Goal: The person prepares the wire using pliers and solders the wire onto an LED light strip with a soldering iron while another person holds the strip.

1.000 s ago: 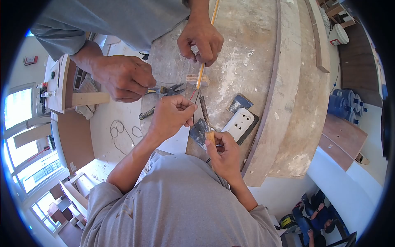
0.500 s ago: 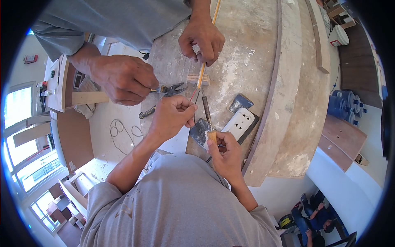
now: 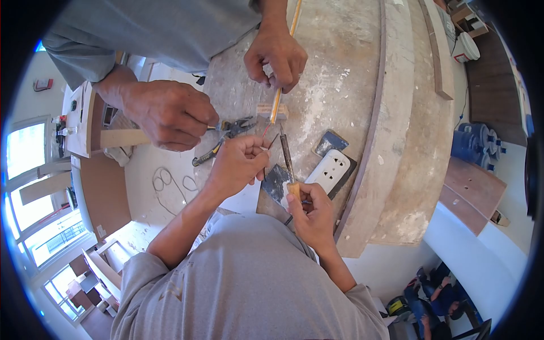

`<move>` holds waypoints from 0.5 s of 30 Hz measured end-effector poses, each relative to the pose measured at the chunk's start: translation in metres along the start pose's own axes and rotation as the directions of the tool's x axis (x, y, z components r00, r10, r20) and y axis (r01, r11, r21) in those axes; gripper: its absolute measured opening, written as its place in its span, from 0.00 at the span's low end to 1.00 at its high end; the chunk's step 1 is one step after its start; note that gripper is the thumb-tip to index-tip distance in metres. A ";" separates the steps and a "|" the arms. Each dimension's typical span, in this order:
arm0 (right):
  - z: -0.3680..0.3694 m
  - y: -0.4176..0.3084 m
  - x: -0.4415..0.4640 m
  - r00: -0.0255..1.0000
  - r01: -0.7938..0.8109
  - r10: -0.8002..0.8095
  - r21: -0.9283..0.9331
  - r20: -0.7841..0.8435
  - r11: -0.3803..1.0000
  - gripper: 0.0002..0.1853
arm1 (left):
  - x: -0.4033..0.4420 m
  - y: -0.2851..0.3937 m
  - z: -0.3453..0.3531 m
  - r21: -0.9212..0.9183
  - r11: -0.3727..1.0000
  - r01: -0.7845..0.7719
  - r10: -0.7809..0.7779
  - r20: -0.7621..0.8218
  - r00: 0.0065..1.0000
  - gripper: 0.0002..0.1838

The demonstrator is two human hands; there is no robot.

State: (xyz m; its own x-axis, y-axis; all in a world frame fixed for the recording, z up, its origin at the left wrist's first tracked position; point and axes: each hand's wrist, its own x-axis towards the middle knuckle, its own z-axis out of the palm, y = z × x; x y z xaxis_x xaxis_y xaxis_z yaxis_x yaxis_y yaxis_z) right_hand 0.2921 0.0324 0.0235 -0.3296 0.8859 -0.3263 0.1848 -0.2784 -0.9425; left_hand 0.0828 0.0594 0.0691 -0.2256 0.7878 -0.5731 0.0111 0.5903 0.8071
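My right hand [image 3: 313, 211] is closed round the wooden handle [image 3: 293, 189] of a soldering iron [image 3: 287, 156], whose dark shaft points away from me. Pinched in my left hand [image 3: 241, 164] are thin wires, a red wire [image 3: 266, 131] and a black wire [image 3: 274, 140]. The red one reaches towards the near end of a yellow-and-white LED strip [image 3: 276, 107], which rests on a small wooden block [image 3: 264, 110]. The iron's tip is close to that end; I cannot tell whether they touch. A co-worker's hand [image 3: 277, 59] presses on the strip. The co-worker's other hand [image 3: 170, 113] is closed at the left.
Beside the iron lie a white power strip [image 3: 328, 171], a dark blue-grey piece [image 3: 330, 142] and a dark scraper-like blade [image 3: 276, 182]. Pliers [image 3: 232, 129] and a yellow-black handled tool [image 3: 207, 156] lie left. A long board [image 3: 391, 130] runs along the worktable's right side.
My left hand has shifted slightly, and the black wire now leans right towards the iron's tip. The iron moved a little. The co-worker's hands are nearly still.
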 end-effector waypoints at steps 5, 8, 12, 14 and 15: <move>0.000 -0.001 0.000 1.000 -0.001 0.002 0.025 -0.015 1.000 0.11 | -0.004 0.014 0.001 0.093 0.996 -0.005 0.012 -0.083 0.996 0.09; 0.001 -0.002 0.000 1.000 0.004 -0.003 0.031 -0.022 1.000 0.11 | -0.002 0.004 -0.003 0.170 0.983 -0.075 0.099 -0.139 0.985 0.08; -0.001 -0.005 0.000 1.000 0.008 -0.008 0.029 -0.019 1.000 0.11 | -0.002 -0.007 -0.006 0.258 0.954 -0.151 0.203 -0.188 0.961 0.08; -0.001 -0.001 -0.001 1.000 0.001 0.001 0.070 -0.021 0.998 0.11 | -0.002 -0.010 -0.005 0.234 0.948 -0.216 0.267 -0.214 0.939 0.08; -0.001 -0.001 0.000 1.000 0.011 -0.009 0.078 -0.026 0.997 0.12 | -0.001 -0.012 -0.004 0.236 0.935 -0.265 0.318 -0.225 0.921 0.07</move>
State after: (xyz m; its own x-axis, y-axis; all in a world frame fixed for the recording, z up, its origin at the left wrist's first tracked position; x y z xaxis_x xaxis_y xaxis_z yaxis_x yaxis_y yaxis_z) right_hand 0.2930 0.0326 0.0244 -0.3069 0.8977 -0.3161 0.1081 -0.2971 -0.9487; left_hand 0.0788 0.0504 0.0605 -0.4231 0.8739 -0.2394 0.3002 0.3845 0.8729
